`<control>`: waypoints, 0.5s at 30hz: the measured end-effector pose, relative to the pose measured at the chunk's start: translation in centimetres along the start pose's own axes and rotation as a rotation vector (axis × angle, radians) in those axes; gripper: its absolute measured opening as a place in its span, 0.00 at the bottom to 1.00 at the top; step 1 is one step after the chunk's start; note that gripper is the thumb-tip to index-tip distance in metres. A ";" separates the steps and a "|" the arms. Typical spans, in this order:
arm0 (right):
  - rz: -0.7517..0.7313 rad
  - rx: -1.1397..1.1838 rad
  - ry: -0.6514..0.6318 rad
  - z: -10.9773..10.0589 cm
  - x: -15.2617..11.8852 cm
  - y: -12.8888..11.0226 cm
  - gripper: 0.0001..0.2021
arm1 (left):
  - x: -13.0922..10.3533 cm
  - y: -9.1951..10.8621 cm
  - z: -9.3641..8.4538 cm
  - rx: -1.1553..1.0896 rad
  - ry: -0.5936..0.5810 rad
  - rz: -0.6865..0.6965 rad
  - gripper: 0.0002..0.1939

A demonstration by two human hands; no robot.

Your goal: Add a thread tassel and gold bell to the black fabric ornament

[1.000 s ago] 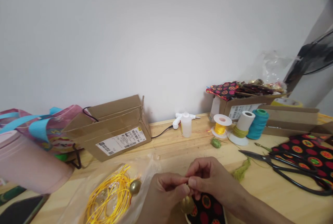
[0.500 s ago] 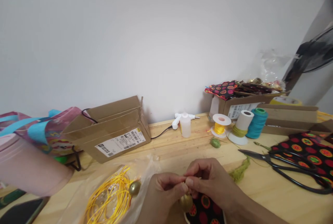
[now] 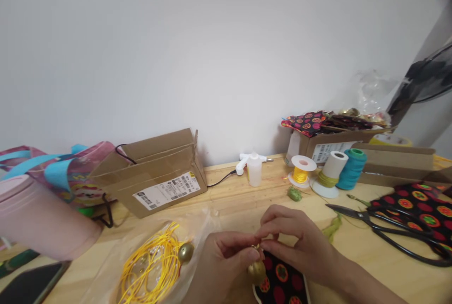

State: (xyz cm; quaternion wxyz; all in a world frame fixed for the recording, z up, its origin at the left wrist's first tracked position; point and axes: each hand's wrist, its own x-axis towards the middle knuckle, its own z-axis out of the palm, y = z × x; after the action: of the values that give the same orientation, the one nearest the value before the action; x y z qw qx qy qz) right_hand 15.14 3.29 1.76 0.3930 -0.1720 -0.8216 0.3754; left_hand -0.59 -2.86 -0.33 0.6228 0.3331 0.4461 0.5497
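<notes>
At the front of the table, my left hand [image 3: 229,259] pinches a round brass bell [image 3: 256,273] near its top loop. My right hand [image 3: 294,235] has thumb and fingertips closed at the same loop, touching the left fingertips; whatever fine piece is between them is too small to make out. Beneath the bell lies a dark patterned fabric piece [image 3: 282,278] with a pale edge, partly covered by my right hand. To the left, a clear plastic bag [image 3: 106,266] holds yellow cords [image 3: 151,266] and another brass bell [image 3: 185,252].
Black-handled scissors [image 3: 384,228] lie on the right, beside green thread [image 3: 332,228]. Behind stand a yellow cord spool [image 3: 300,176], a teal thread cone [image 3: 352,169], a white bottle [image 3: 254,172] and a glue gun [image 3: 243,164]. Cardboard boxes [image 3: 169,172], a pink tumbler [image 3: 42,219] and a phone [image 3: 33,283] are leftward.
My right hand's fingers have lifted and straightened somewhat at the loop, uncovering more of the bell. The whole view has shifted slightly.
</notes>
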 end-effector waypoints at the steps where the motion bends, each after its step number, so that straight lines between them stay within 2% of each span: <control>1: -0.048 -0.048 -0.012 -0.1 -0.1 0.0 0.06 | 0.0 0.1 0.1 0.006 -0.004 0.003 0.07; 4: -0.156 -0.151 -0.021 -0.1 -0.2 0.2 0.07 | 0.0 0.3 0.1 -0.002 -0.026 0.004 0.10; 7: -0.181 -0.160 -0.001 0.1 -0.3 0.2 0.06 | 0.0 0.3 -0.1 0.034 -0.072 0.001 0.13; 11: -0.093 -0.086 0.050 0.3 -0.1 0.3 0.05 | 0.0 0.4 -0.3 0.197 -0.166 0.040 0.08; 15: 0.029 -0.004 0.047 0.3 0.1 0.2 0.05 | 0.0 0.9 -0.1 0.260 -0.216 0.135 0.09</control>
State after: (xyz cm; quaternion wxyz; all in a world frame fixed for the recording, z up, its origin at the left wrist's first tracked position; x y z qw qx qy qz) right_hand 14.83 3.33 1.50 0.4065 -0.1935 -0.8103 0.3752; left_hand -1.01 -2.71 0.42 0.5804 0.4970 0.4204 0.4893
